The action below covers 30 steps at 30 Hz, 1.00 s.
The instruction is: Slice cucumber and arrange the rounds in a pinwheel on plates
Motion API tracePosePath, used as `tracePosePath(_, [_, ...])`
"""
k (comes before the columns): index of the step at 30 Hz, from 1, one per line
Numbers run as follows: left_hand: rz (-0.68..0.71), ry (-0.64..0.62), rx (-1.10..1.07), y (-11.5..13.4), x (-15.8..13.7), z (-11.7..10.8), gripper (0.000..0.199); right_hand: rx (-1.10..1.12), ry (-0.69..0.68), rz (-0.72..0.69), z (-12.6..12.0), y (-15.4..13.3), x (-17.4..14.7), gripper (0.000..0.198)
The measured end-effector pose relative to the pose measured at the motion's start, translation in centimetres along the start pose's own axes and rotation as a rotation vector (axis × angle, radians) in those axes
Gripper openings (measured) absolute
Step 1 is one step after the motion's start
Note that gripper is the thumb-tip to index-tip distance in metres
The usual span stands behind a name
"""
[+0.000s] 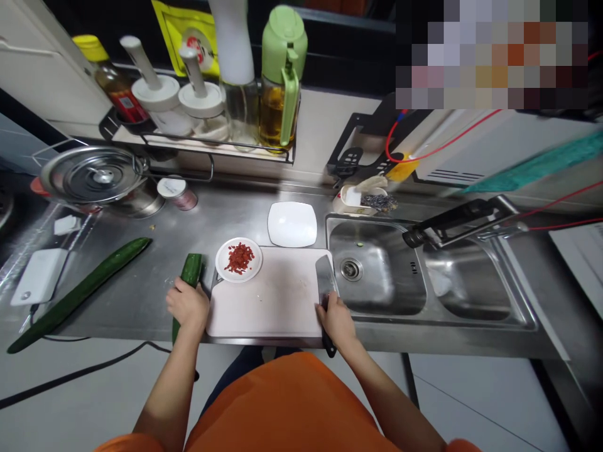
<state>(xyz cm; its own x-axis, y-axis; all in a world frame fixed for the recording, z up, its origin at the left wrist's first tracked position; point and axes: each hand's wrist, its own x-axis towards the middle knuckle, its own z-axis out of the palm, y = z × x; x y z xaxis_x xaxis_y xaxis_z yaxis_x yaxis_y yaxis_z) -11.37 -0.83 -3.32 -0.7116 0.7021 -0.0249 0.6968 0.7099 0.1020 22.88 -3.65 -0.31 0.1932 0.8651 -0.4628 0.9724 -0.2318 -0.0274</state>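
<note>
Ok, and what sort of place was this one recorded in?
Most likely a kitchen, though whether home or commercial I can't tell: there's a double-basin metal sink, a cutting board on the counter, and a rack of oil and seasoning containers against the wall.

There are two cucumbers (191, 268), two plates (293, 224) and one knife (324, 274).

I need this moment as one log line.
left hand: holds shorter cucumber | right hand: holds knife at cutting board's right edge | round plate: holds red pieces
</note>
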Motion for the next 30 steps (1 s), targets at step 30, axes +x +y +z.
tracePosePath(30, [0.956,-0.445,-0.233,5.7,-12.4,-3.0,0.056,0.121,-0.012,0.037,0.7,0.4,-0.8,0.04])
